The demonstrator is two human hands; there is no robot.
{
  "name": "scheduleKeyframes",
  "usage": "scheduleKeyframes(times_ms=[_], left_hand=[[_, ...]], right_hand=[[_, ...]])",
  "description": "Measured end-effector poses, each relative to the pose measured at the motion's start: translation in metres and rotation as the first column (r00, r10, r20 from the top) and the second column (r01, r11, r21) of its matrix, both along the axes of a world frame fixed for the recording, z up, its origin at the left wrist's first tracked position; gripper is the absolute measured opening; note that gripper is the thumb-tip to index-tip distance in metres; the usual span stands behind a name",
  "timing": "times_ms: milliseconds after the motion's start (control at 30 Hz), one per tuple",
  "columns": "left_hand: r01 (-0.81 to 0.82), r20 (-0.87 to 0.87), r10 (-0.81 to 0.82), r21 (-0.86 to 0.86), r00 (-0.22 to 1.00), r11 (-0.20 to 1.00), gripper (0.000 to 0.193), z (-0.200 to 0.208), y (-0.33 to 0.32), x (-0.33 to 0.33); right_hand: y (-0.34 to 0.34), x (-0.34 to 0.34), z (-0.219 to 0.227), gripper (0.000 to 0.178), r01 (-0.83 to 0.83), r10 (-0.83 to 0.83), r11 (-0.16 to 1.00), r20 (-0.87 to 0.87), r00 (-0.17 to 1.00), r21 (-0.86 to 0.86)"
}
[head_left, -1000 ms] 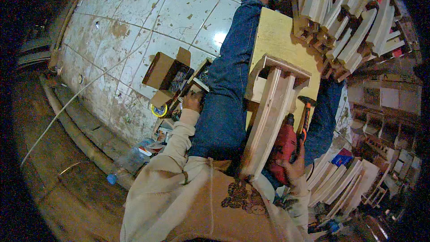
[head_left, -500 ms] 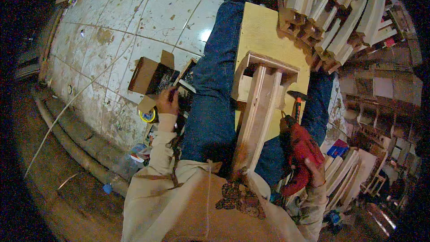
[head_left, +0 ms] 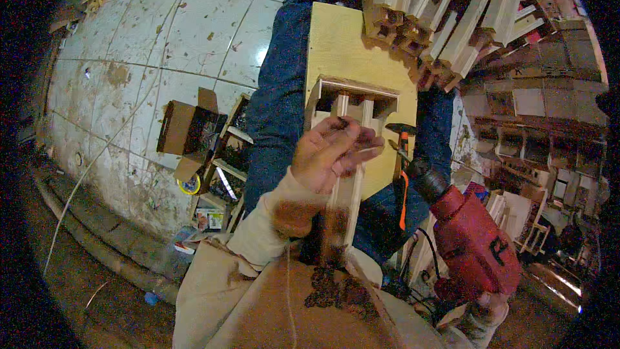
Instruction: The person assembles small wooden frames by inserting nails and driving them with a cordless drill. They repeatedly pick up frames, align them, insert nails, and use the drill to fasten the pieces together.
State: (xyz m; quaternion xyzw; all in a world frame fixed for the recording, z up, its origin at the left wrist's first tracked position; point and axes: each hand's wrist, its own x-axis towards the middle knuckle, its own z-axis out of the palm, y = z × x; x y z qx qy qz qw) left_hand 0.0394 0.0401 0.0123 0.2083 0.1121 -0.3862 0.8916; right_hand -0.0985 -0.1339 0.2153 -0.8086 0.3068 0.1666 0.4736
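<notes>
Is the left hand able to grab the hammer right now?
Probably yes: the hammer lies just right of the left hand, and its head looks uncovered, though the bit of the red power drill crosses its handle.

Stained white tile floor, light glare; brown ground beyond ledge, lower left.

Dim lt, v. grainy, glare on tiles, bent edges, blk corners
</notes>
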Motion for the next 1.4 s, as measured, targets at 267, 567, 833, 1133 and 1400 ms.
scheduleKeyframes(times_ms=[267,567,833,1133,1400], left_hand=[[0.204,-0.193,-0.212,-0.062,0.958,0.977,0.023,-0.010,-0.021,-0.022],[0.153,-0.357,-0.248,-0.273,0.900,0.950,0.029,-0.010,-0.028,-0.038],[-0.053,-0.512,-0.060,-0.203,0.857,0.978,0.030,-0.024,-0.043,-0.042],[-0.080,-0.498,-0.190,-0.471,0.846,0.879,0.039,0.026,-0.045,-0.041],[-0.064,-0.408,-0.124,-0.416,0.904,0.907,0.045,0.043,-0.043,-0.039]], right_hand=[[0.009,0.025,0.021,0.093,-0.076,0.074,0.997,-0.096,0.993,-0.021],[0.013,0.051,0.027,0.097,-0.096,0.089,0.995,-0.178,0.980,-0.029],[0.022,0.081,0.028,0.101,-0.063,0.051,0.997,-0.251,0.967,-0.038],[0.019,0.116,0.038,0.092,-0.310,0.299,0.951,-0.334,0.894,0.022],[0.019,0.127,0.026,0.100,-0.424,0.395,0.905,-0.299,0.869,-0.040]])
